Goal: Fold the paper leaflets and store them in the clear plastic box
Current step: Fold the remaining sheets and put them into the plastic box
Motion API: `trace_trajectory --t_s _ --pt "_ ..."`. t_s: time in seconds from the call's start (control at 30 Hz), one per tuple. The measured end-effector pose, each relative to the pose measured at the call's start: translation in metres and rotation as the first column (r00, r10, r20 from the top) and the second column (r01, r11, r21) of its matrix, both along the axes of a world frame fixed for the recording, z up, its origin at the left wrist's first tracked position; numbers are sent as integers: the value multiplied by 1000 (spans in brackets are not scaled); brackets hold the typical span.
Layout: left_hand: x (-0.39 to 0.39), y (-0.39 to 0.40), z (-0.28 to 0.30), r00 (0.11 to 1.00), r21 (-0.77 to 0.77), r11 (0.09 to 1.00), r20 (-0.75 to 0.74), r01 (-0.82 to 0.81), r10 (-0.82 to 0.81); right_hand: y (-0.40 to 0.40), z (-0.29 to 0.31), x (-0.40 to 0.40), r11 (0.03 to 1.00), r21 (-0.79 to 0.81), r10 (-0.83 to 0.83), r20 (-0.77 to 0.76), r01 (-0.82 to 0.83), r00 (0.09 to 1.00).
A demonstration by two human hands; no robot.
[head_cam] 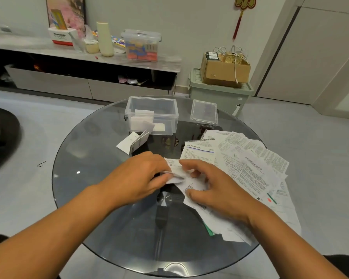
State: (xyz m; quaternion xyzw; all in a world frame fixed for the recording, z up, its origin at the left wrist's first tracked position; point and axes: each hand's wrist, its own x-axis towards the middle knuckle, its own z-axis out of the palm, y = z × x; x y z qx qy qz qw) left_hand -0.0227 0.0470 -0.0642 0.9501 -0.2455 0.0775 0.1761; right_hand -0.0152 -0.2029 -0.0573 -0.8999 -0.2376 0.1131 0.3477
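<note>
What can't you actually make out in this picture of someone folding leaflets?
Head view only:
- The white leaflet being folded: its creases are covered by the left hand and right hand.
- The print on the fanned pile of unfolded leaflets: too small to read.
- How many folded papers lie in the clear plastic box: they overlap, and its walls blur them.
- The lower sheets of the pile: hidden under the right forearm.

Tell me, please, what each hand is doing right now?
Left hand: pinching the leaflet at its left edge.
Right hand: gripping the same leaflet, fingers curled on it.
</note>
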Motion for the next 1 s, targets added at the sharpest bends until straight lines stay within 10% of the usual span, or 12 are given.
trace_trajectory --t_s 0.3,0.8,1.0 --pt "-6 -9 3 920 -408 893 -392 -191 18 19 -10 3 985 25 -171 151 169 974" --pt "6 -19 -7 945 -269 928 -269 -259 185 29 -10 7 921 -59 -378 96 384 921" --pt "9 -18 -16 996 -147 986 -15 84 -87 20 -4 13 935 -30 -354 16 354 935"
